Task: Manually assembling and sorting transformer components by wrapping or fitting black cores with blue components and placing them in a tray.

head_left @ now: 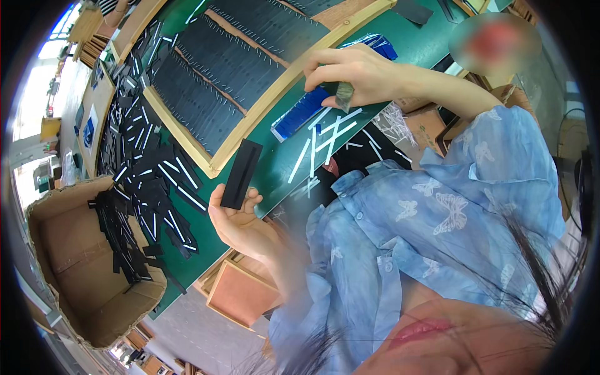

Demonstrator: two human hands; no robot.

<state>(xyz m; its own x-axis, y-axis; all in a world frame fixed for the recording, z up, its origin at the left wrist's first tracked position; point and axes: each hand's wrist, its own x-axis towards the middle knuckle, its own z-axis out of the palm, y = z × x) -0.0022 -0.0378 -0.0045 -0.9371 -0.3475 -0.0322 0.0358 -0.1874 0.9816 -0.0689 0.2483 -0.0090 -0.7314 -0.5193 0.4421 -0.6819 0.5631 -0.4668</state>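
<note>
My left hand holds a flat black rectangular piece upright, with a dark groove along its length. Thumb and fingers grip its lower end, just off the near corner of the wooden frame. My right hand is curled over the green table, with a small grey-green wedge-shaped thing in its grasp; its exact kind does not show. Close to the thumb tip lies a shiny blue strip; I cannot tell if they touch. Thin white strips lie crossed near the table edge below that hand.
A wooden frame holds rows of black pieces with thin white bits sticking out. Black pieces with white strips are heaped at left, beside an open cardboard box. Another blue bundle lies beyond my right hand. Someone's arm shows top left.
</note>
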